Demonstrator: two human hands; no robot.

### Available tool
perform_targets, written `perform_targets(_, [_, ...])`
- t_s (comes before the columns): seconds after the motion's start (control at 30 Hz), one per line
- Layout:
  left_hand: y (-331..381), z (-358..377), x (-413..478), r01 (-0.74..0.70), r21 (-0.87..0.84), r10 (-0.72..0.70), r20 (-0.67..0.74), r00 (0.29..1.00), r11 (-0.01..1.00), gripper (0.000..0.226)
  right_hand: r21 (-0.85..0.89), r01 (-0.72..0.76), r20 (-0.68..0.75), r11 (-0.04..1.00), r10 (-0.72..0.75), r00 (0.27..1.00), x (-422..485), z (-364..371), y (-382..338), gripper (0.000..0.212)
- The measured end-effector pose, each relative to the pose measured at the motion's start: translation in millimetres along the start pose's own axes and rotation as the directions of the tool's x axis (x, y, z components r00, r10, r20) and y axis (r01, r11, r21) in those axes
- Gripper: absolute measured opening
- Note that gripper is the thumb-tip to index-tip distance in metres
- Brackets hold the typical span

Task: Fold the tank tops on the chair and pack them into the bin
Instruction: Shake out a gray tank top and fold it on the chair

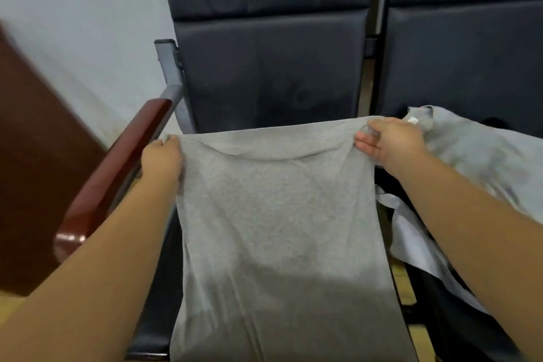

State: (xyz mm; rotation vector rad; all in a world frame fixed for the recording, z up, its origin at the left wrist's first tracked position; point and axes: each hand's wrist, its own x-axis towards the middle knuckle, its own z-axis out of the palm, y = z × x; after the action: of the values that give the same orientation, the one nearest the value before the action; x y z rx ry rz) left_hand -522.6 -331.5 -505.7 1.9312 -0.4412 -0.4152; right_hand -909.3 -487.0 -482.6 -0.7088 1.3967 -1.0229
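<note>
A grey tank top [279, 214] lies stretched lengthwise over the seat of a dark padded chair [270, 67], its near end hanging toward me. My left hand [161, 159] grips its far left corner beside the armrest. My right hand [388, 141] pinches the far right corner, thumb and fingers curled into the cloth. The far edge is pulled taut between both hands with a slight fold rolled along it. More light grey and white garments [476, 156] lie heaped on the neighbouring seat at the right.
A glossy red-brown wooden armrest [117, 167] on a grey metal post [173, 79] borders the chair's left side. A second dark chair [464, 53] stands at the right. A brown wooden panel [32, 156] and a pale wall fill the left. No bin is in view.
</note>
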Motion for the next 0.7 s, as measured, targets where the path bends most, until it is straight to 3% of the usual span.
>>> perform_targets(0.13, [-26, 37, 33, 0.067, 0.236, -0.074, 0.019, 0.997, 0.969, 0.042, -0.391, 0.038, -0.050, 0.920, -0.063, 0.997, 61, 2, 24, 0.014])
perform_targets(0.23, [-50, 54, 45, -0.011, 0.428, -0.044, 0.120, 0.992, 0.904, 0.043, -0.582, 0.139, -0.005, 0.801, -0.174, 0.985, 88, 2, 52, 0.017])
perform_targets(0.47, [-77, 66, 59, -0.218, 0.550, 0.147, 0.171, 0.974, 0.806, 0.041, -0.652, 0.291, 0.074, 0.700, -0.324, 0.943, 105, 15, 95, 0.026])
perform_targets(0.6, [-73, 70, 51, -0.225, 0.643, 0.162, 0.157, 0.974, 0.732, 0.038, -0.777, 0.370, 0.123, 0.509, -0.454, 0.883, 104, 16, 98, 0.020])
perform_targets(0.7, [-65, 72, 40, -0.292, 0.711, 0.222, 0.193, 0.956, 0.639, 0.034, -0.799, 0.442, 0.172, 0.408, -0.549, 0.818, 97, 17, 99, 0.026])
